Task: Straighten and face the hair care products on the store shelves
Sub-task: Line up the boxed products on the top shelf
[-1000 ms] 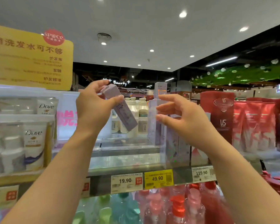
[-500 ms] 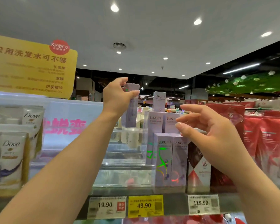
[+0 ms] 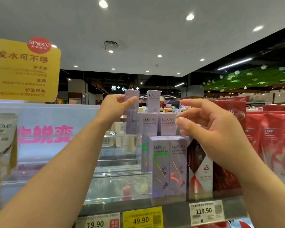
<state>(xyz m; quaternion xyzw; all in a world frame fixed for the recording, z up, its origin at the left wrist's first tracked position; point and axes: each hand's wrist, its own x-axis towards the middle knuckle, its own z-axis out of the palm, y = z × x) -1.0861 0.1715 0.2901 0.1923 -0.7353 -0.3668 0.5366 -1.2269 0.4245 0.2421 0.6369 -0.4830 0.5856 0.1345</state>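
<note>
My left hand (image 3: 115, 109) grips a tall lilac LUX box (image 3: 132, 116) upright, just left of the stepped stack of LUX boxes. That stack has one box on top (image 3: 153, 101), two in the middle row (image 3: 158, 125) and two large ones at the front (image 3: 168, 167) on the shelf. My right hand (image 3: 211, 129) hovers to the right of the stack, fingers loosely spread, holding nothing, in front of a red-and-white VS box (image 3: 200, 168).
Dove tubes (image 3: 2, 139) stand at the left under a yellow sign (image 3: 23, 69). Red VS pouches (image 3: 270, 142) fill the right. A clear acrylic riser (image 3: 118, 176) with pale bottles behind sits at centre. Price tags (image 3: 142, 218) line the shelf edge.
My left hand turned the tilted lilac box upright and moved it to the left side of the LUX stack. The view rose and closed in on the shelf. My right hand stayed open.
</note>
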